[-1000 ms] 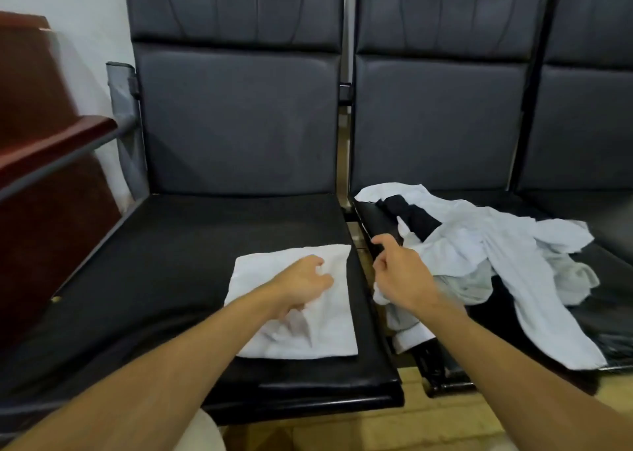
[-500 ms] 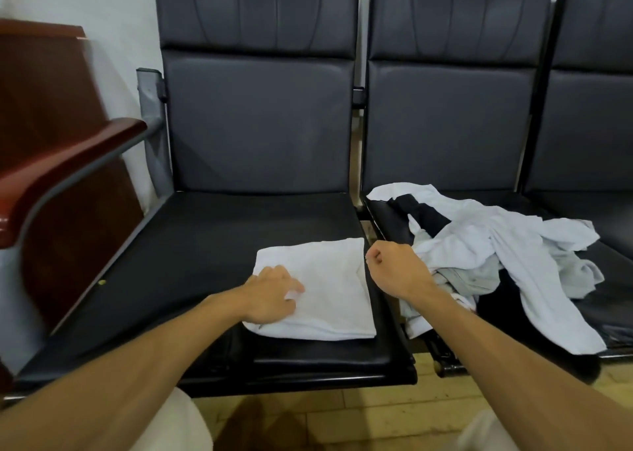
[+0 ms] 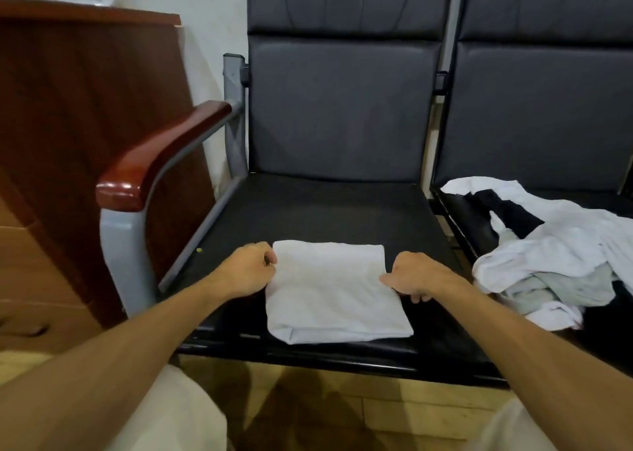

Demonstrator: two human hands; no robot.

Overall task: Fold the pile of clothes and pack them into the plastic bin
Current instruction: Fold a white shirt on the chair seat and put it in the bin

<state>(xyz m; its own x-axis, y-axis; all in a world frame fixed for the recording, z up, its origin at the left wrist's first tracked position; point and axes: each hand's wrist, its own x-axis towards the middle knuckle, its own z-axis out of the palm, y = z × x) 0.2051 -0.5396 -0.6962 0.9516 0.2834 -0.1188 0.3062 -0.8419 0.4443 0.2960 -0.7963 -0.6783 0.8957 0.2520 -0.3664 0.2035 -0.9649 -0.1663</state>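
Note:
A folded white garment (image 3: 334,289) lies flat on the front part of the black chair seat (image 3: 308,211). My left hand (image 3: 248,267) grips its left edge with curled fingers. My right hand (image 3: 416,276) grips its right edge, fingers curled under the cloth. A loose pile of white, grey and black clothes (image 3: 561,255) lies on the neighbouring seat to the right, apart from both hands. No plastic bin is in view.
A chair armrest with a red-brown wooden top (image 3: 154,156) stands to the left of the seat. Behind it is a dark wooden panel (image 3: 85,108). The chair backs (image 3: 342,108) rise behind the seats. Yellowish floor (image 3: 342,406) shows below the seat's front edge.
My view has turned left. My left hand slid from on top of the folded garment to its left edge. My right hand moved from beside the pile to the garment's right edge.

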